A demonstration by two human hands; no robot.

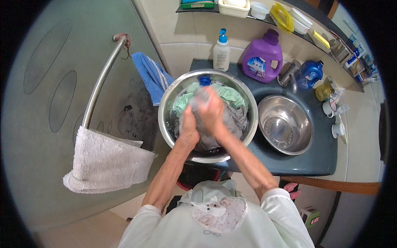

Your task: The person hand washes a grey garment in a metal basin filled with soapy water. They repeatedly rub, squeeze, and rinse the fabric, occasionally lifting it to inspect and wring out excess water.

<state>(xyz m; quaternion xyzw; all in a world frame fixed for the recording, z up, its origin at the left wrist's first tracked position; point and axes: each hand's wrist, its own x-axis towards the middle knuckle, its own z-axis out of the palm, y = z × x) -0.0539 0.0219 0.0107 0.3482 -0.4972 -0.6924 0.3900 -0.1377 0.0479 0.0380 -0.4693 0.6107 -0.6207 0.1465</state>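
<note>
A large stainless steel basin (252, 124) stands in front of me with wet clothes in it. Grey cloth (237, 119) fills its middle and near side; mint-green cloth (231, 93) lies along the far side. Both my hands are over the basin, gripping a bunched part of the grey cloth between them. My left hand (188, 125) is on the near left of the bunch, my right hand (212, 110) on its upper right. Motion blurs the fingers and the held cloth. Near the far inner wall sits a blue cap (205, 81).
An empty steel bowl (285, 124) rests right of the basin, below a faucet (290, 74). A white pump bottle (221, 52), purple detergent jug (263, 59) and blue bottle (310, 74) stand behind. Left, towels (111, 161) hang on a metal bar (104, 77). A shelf (269, 21) holds soap boxes and brushes.
</note>
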